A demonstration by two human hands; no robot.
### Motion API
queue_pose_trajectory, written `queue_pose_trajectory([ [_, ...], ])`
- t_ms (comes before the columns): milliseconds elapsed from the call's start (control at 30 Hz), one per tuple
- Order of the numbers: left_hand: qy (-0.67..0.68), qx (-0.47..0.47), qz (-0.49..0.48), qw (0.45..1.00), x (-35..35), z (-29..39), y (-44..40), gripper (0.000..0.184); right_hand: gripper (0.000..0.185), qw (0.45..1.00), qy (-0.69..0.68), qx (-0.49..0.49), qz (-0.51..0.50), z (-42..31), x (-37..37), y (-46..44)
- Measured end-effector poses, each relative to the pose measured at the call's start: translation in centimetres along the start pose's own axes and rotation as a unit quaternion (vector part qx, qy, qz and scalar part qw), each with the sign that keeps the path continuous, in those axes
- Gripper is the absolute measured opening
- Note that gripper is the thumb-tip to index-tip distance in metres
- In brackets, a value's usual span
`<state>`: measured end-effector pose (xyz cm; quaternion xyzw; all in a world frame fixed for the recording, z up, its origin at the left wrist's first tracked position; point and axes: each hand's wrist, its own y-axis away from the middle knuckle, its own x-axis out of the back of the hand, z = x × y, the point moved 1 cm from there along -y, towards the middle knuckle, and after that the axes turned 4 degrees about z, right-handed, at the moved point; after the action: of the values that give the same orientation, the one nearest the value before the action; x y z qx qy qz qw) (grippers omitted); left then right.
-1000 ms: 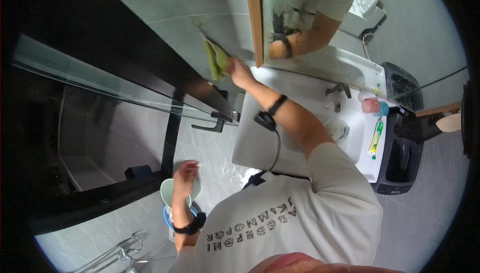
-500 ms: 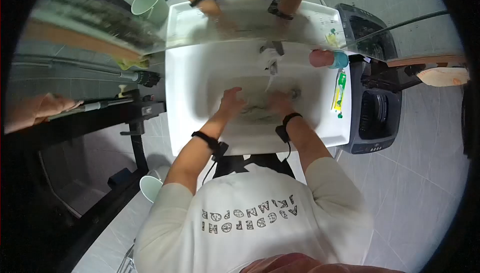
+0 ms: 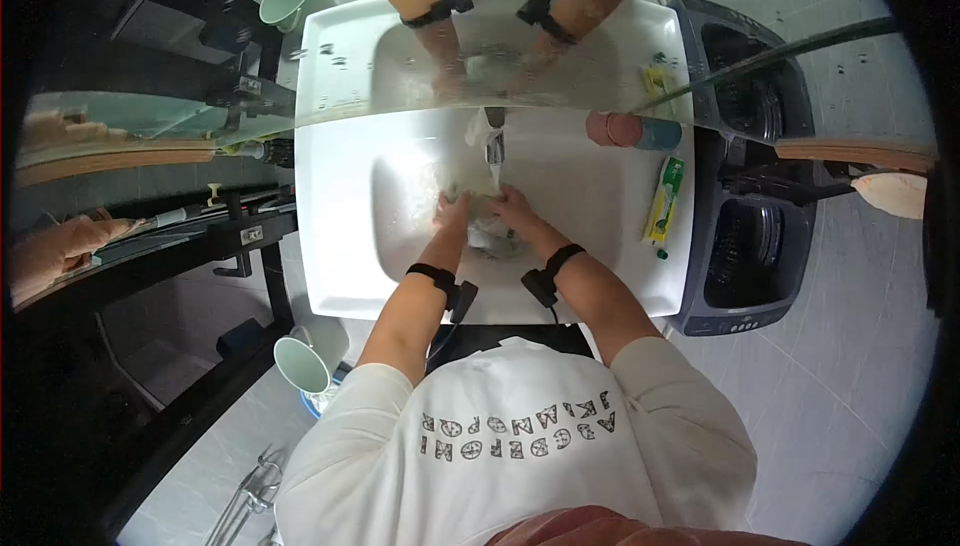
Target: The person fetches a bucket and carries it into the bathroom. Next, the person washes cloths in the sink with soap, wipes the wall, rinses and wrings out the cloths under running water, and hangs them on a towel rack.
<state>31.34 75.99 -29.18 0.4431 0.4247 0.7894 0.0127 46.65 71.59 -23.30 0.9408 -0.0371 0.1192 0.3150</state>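
In the white washbasin (image 3: pixel 340 226) both hands are close together below the tap (image 3: pixel 494 151), where water appears to run down. My left hand (image 3: pixel 453 212) has its fingers curled on a pale wet cloth (image 3: pixel 493 238). My right hand (image 3: pixel 514 208) grips the same cloth from the other side. Part of the cloth hangs toward the basin floor, blurred by the water. Some fingertips are hidden by the cloth and the splashing.
A green-and-yellow toothpaste tube (image 3: pixel 665 201) lies on the right rim, near a pink cup (image 3: pixel 612 130) and a blue cup (image 3: pixel 660 134). A mirror spans the back. At right stands a dark washing machine (image 3: pixel 755 266); a pale green bucket (image 3: pixel 302 364) is at lower left.
My hands, lower in the basin and farther apart before, have come together under the tap with the cloth lifted between them. The camera view has shifted somewhat.
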Motion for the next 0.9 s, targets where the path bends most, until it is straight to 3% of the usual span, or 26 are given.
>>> queue_pose_trajectory([
  [33,0.238,0.036,-0.139,0.961,-0.2,0.1,-0.4,0.062,0.032,0.978,-0.2,0.012,-0.058,-1.8,-0.2,1.0],
  [67,0.457,0.07,-0.267,0.846,-0.5,0.1,-0.5,0.063,0.032,0.977,-0.203,0.008,-0.058,-2.9,-0.7,1.5],
  [100,0.562,0.083,-0.41,0.714,0.5,0.5,0.6,0.058,0.039,0.962,-0.256,0.033,-0.091,-3.7,-1.4,1.8],
  [167,0.544,0.093,-0.435,0.711,3.0,1.2,1.9,0.055,0.046,0.94,-0.313,0.058,-0.12,-4.9,-2.7,2.6],
  [233,0.555,0.093,-0.454,0.691,3.8,2.6,2.7,0.055,0.041,0.976,-0.161,0.127,-0.067,-5.6,-3.9,3.4],
  [267,0.559,0.093,-0.454,0.688,3.7,2.9,3.1,0.055,0.041,0.976,-0.169,0.127,-0.062,-6.7,-3.6,4.4],
  [333,0.568,0.089,-0.453,0.681,3.1,3.4,4.0,0.055,0.036,0.985,0.092,0.142,0.039,-10.2,-1.9,6.7],
  [367,0.571,0.086,-0.451,0.68,2.7,3.6,4.4,0.055,0.036,0.986,0.09,0.136,0.044,-10.0,-2.0,6.8],
  [433,0.576,0.087,-0.449,0.677,2.1,3.3,5.2,0.055,0.042,0.959,0.169,0.173,0.15,-9.4,-2.3,7.3],
  [533,0.574,0.082,-0.444,0.683,2.3,3.0,6.4,0.055,0.043,0.94,0.207,0.194,0.189,-8.9,-2.5,6.7],
  [667,0.549,0.055,-0.433,0.712,4.5,2.8,7.3,0.055,0.045,0.943,0.214,0.202,0.156,-8.7,-2.4,6.8],
  [733,0.517,0.023,-0.408,0.752,6.9,1.8,8.6,0.055,0.045,0.913,0.269,0.259,0.163,-10.5,-1.3,7.6],
  [800,0.432,-0.017,-0.349,0.832,10.6,1.0,11.4,0.055,0.046,0.938,0.318,0.08,0.108,-7.0,2.4,3.1],
  [833,0.347,0.034,-0.327,0.878,12.6,1.1,11.7,0.054,0.045,0.914,0.352,0.107,0.17,-3.7,4.1,2.1],
  [867,0.349,0.031,-0.324,0.879,13.1,0.4,9.2,0.054,0.045,0.884,0.386,0.132,0.23,-1.3,6.1,1.5],
  [900,0.232,-0.094,-0.292,0.923,12.7,-1.6,5.6,0.059,0.045,0.896,0.403,0.051,0.179,-1.6,8.4,2.5],
])
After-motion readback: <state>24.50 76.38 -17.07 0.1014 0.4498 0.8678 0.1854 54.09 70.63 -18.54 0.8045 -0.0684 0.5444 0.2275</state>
